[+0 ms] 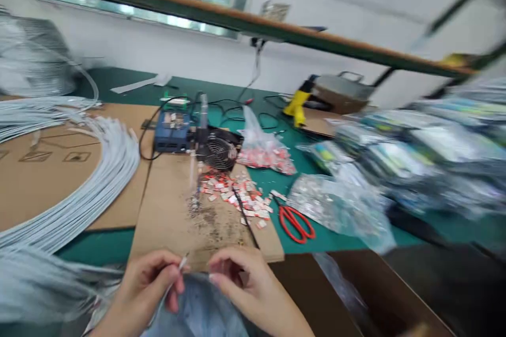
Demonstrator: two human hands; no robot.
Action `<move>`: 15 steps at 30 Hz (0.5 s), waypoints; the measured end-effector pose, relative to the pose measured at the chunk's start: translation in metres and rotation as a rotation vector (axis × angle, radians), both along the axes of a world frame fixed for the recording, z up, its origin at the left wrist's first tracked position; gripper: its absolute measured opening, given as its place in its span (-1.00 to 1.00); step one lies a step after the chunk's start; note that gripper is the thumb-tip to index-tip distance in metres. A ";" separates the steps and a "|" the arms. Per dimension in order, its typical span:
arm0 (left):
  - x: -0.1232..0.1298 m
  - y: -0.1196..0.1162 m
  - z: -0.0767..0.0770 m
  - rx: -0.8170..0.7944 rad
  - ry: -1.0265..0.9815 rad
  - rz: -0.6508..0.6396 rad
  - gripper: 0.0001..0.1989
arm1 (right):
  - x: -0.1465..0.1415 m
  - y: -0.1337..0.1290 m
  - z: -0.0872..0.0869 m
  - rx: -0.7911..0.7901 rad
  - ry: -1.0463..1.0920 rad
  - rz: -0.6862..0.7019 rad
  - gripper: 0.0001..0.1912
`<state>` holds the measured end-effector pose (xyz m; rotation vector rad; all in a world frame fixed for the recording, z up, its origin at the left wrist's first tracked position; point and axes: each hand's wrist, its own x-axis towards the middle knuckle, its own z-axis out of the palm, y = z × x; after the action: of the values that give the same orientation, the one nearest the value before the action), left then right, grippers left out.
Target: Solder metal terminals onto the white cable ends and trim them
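At the lower middle, my left hand (152, 287) pinches the end of a white cable (182, 262) between thumb and fingers, its tip pointing up. Across a small gap on the right is my right hand (241, 279), with thumb and forefinger curved and a space between their tips; nothing shows between them. Small red and white pieces (237, 192) lie scattered on the cardboard sheet (162, 210) beyond my hands. A thin black tool (245, 218) rests among them. Behind the pieces stand a small fan (219, 152) and a blue box (173, 134).
Bundled white cables (114, 163) curve along the left. Red-handled scissors (296, 224), a clear bag of metal parts (324, 200) and a bag of red pieces (264, 150) lie on the green table (233, 242). Packed bags (415, 158) pile up at right; an open carton (379, 284) sits below.
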<state>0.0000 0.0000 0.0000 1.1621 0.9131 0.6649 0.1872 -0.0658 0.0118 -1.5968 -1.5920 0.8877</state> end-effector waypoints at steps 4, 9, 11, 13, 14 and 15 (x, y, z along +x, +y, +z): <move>-0.006 0.006 -0.005 -0.091 -0.099 -0.178 -0.51 | -0.018 0.012 -0.017 -0.020 0.204 0.030 -0.79; -0.008 -0.002 -0.003 -0.034 -0.026 -0.273 -0.51 | -0.024 0.023 -0.013 0.042 0.184 0.100 -0.87; -0.007 -0.002 -0.004 0.006 0.019 -0.296 -0.51 | -0.022 0.025 -0.008 0.057 0.175 0.105 -0.86; -0.006 -0.001 -0.004 0.025 0.036 -0.316 -0.50 | -0.020 0.026 -0.007 0.056 0.220 0.107 -0.84; -0.006 0.000 -0.005 0.022 0.032 -0.324 -0.49 | -0.020 0.027 -0.008 0.055 0.268 0.107 -0.83; -0.005 0.000 -0.005 0.009 0.021 -0.330 -0.48 | -0.021 0.027 -0.010 0.059 0.334 0.100 -0.83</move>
<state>-0.0047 0.0004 -0.0052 1.2935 0.7140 0.3887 0.1660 -0.0384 0.0019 -1.2598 -1.4541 1.0870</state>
